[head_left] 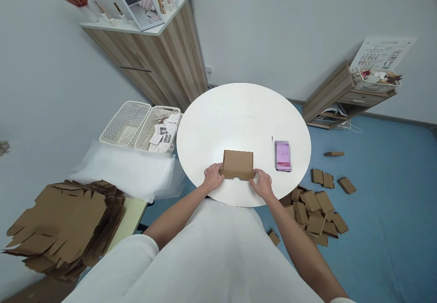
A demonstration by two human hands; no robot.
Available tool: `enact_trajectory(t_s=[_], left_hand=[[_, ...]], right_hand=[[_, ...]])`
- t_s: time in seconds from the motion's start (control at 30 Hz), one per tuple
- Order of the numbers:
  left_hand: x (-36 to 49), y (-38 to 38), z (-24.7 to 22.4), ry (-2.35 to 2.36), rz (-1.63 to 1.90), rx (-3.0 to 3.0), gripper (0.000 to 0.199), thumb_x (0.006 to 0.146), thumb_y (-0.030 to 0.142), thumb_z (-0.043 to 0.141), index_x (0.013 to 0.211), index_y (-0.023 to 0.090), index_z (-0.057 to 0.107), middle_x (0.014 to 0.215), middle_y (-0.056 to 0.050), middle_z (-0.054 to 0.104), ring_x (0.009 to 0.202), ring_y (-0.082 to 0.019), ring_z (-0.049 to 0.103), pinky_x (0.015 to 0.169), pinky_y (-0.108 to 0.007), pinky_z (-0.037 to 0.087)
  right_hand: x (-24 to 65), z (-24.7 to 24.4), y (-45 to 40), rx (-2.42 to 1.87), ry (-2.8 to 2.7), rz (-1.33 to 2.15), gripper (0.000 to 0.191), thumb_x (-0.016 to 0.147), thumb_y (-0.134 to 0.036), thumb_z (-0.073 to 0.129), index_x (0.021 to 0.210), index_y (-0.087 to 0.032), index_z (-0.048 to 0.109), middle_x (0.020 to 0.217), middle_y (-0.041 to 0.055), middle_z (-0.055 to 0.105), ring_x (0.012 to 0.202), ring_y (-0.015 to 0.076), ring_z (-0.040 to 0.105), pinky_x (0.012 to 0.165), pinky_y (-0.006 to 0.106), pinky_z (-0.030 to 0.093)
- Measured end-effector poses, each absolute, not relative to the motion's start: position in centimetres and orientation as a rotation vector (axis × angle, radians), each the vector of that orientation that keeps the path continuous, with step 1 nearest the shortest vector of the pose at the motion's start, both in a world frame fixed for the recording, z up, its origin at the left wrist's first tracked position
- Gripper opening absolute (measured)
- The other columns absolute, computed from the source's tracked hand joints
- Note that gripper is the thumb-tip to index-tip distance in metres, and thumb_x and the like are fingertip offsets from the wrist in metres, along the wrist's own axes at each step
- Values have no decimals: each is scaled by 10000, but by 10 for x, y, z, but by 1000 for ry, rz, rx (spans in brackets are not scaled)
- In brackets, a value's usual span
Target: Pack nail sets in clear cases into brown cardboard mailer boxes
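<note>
A small brown cardboard box (238, 161) rests near the front edge of the round white table (239, 111). Its lid is down over the top, and the front flap with a small notch faces me, looking not fully tucked in. At the box's left front corner, my left hand (213, 177) grips the flap's end with bent fingers. My right hand (262, 184) pinches the opposite front corner in the same way. The undersides of the fingertips are hidden. Right of the box lies a phone with a blurred pink screen (283, 156).
Flattened cardboard sheets (64, 221) are stacked at left beside translucent plastic bags (126, 171). Two white baskets (124, 123) stand by the table, one holding printed cards (164, 132). Folded boxes (314, 212) lie heaped on the blue floor at right. A wooden cabinet (164, 61) stands behind.
</note>
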State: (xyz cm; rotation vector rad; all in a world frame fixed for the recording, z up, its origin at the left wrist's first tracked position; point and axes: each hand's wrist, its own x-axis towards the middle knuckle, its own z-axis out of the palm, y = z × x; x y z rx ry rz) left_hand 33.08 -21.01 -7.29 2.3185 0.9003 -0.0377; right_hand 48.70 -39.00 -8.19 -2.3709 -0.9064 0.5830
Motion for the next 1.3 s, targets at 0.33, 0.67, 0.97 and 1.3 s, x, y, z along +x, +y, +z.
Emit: enact_trajectory(t_s=[0.33,0.67,0.97,1.3], left_hand=[[330,-205,-51,754,19,2238,654,651,234,554,1268,288,342,1004,-22,547,968,-207,513,898,-357,337],[351,-182,-35,801,-147,2250,251,806,407,387,900,212,515,840,-33,480,785,-183,511,707,-305,410],[353,-183,-29,898,-145,2299,180,786,309,449,914,196,508,850,-59,495,830,-205,515,684,-299,417],[339,-183,-30,805,21,2301,336,839,349,361,1094,188,508,801,-38,547,755,-179,525,687,-299,414]], right_hand=[[498,-64,-389,-2061,-767,761,598,650,-342,603,1206,-235,414,1200,68,494,1114,217,461,959,395,332],[525,-31,-371,-2022,-737,984,463,799,-483,403,1172,-229,508,1202,64,511,1131,212,449,944,355,338],[526,-14,-356,-2186,-848,997,400,817,-454,318,622,-198,555,556,-10,498,536,131,452,511,244,338],[514,-23,-360,-2094,-661,981,407,765,-430,433,1080,-220,583,936,41,629,782,180,568,674,290,430]])
